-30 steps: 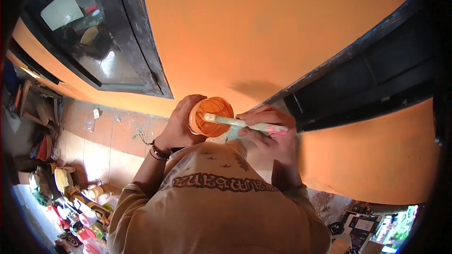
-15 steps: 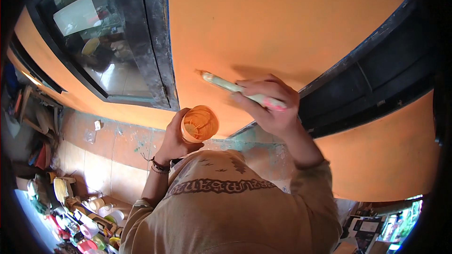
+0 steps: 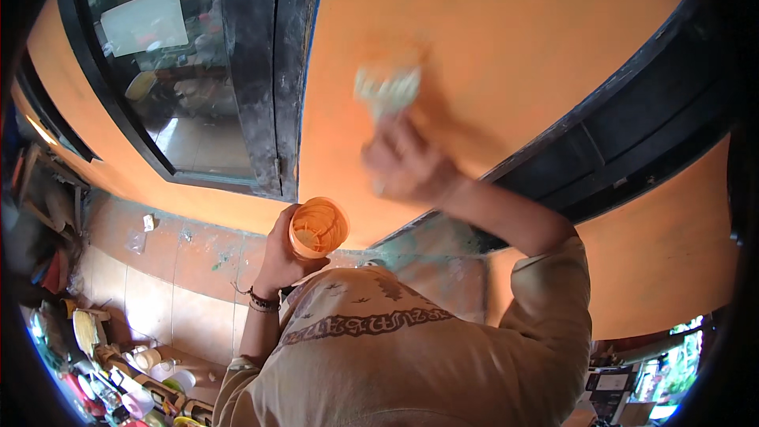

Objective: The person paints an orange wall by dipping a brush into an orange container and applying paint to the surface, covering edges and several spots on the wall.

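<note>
On the head cam I'm having the left hand point(image 3: 277, 257) wrap its fingers snugly around an orange cup point(image 3: 318, 227), low in front of the shirt point(image 3: 395, 372). The cup's mouth is facing up toward me, and orange streaks are lining the inside. Dark bracelets point(image 3: 264, 301) are circling that wrist.

The right hand point(image 3: 409, 162) is reaching up higher, fingers closing around the handle end of a wide, pale paintbrush point(image 3: 387, 88). It's coming through pretty blurry, so I'm not making out each finger. The bristle end is pointing up over the orange wall point(image 3: 514, 39), but I honestly can't tell if it's touching. A dark-framed window point(image 3: 170, 87) is sitting to the left, a dark door point(image 3: 609, 138) to the right, and floor tiles point(image 3: 150, 300) are showing below.
</note>
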`<state>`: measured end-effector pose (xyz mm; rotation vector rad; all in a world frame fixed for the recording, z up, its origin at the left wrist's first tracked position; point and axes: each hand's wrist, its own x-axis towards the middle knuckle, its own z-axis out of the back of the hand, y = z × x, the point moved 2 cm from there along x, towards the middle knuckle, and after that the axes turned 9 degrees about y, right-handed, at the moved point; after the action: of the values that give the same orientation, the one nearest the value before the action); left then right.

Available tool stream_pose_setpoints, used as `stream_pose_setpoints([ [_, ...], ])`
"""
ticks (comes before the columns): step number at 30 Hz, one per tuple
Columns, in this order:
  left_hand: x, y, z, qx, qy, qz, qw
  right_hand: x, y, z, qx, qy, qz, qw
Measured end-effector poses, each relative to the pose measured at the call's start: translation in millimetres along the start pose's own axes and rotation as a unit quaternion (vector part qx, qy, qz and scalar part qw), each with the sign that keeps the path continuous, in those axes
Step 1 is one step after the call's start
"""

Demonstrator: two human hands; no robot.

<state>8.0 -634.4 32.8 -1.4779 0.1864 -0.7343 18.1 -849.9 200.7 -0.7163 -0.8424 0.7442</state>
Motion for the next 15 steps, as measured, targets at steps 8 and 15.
stream_pose_setpoints([
  [8,-20,2,5,-0.012,-0.017,0.029,0.999,55,-79,41,0.436,-0.052,-0.103,0.893],
  [15,-18,3,8,-0.017,-0.043,0.028,0.999,62,-81,52,0.023,-0.082,-0.134,0.987],
])
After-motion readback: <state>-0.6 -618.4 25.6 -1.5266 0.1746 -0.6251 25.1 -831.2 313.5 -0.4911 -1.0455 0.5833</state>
